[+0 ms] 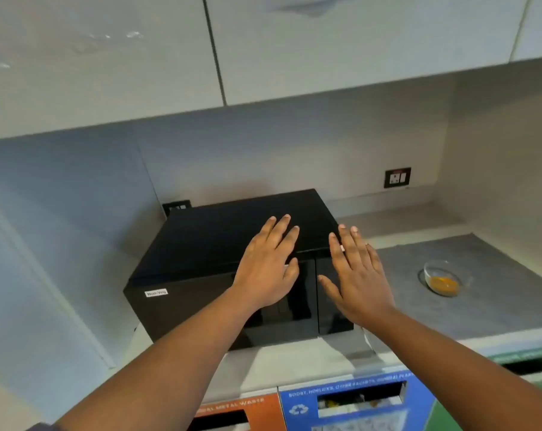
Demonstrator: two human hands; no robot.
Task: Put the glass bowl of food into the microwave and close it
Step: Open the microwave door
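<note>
A black microwave (pixel 201 244) stands on the counter with its door closed and a small white label on the front left. My left hand (pixel 268 262) is held flat, fingers spread, over the top front edge of the microwave. My right hand (pixel 356 275) is open too, fingers apart, in front of the microwave's right control panel. Neither hand holds anything. The glass bowl (pixel 443 278) with orange-yellow food sits on the grey counter to the right of the microwave, apart from both hands.
White wall cabinets (pixel 325 42) hang above. A wall socket (pixel 397 177) is behind on the right, another behind the microwave. Below the grey counter (pixel 496 306) edge are waste bins with orange (pixel 238 409) and blue (pixel 356 399) labelled fronts.
</note>
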